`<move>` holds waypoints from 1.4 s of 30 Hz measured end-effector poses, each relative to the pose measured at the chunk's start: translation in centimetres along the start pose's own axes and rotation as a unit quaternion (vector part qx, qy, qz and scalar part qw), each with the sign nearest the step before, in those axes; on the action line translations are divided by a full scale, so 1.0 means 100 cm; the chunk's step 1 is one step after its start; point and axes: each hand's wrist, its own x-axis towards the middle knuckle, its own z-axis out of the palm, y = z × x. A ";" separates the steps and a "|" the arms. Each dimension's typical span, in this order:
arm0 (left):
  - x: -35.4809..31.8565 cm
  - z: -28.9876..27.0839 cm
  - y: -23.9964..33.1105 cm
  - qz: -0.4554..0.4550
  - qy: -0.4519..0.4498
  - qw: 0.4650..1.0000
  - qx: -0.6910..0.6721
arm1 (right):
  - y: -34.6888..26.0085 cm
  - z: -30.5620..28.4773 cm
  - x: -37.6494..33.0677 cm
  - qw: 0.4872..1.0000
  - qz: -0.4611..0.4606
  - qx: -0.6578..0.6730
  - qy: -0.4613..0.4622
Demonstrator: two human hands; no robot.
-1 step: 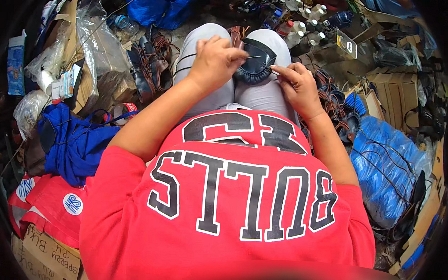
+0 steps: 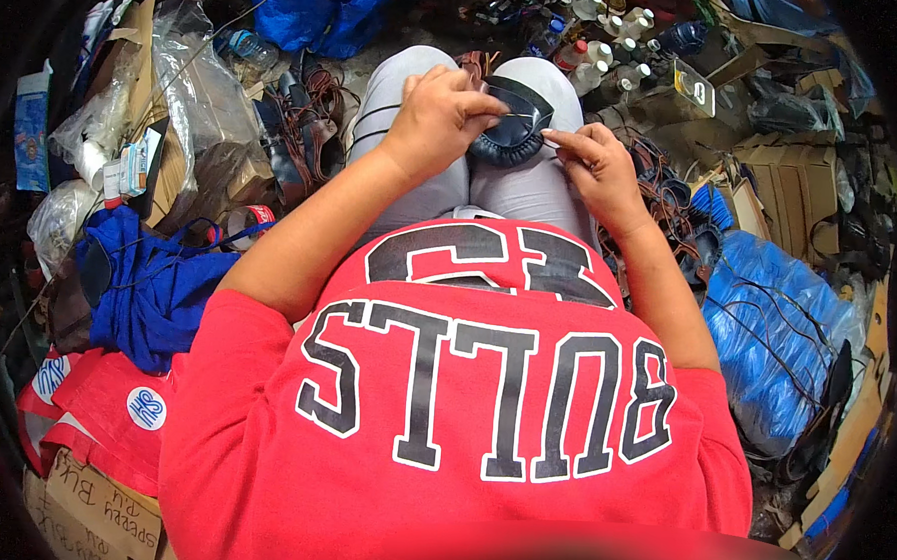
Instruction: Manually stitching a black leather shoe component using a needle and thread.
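Dark, white-edged lettering spans a red shirt (image 2: 438, 515), beside handwritten cardboard (image 2: 108, 505). Over grey trousers (image 2: 517, 191), the right hand (image 2: 602, 167) meets the edge of a dark, gathered shoe-like piece (image 2: 515, 138), its grip's closure unclear; the left hand (image 2: 436, 114) pinches a thin needle-like tool (image 2: 523, 114) over it. Capped bottles (image 2: 598, 54) stand beyond.

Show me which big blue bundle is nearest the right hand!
The shiny plastic bundle at right. The blue bag and blue cloth are farther from the right hand.
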 end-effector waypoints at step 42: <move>0.011 0.008 -0.002 0.020 -0.143 0.989 -0.020 | 0.019 -0.015 0.027 0.949 0.153 0.229 -0.155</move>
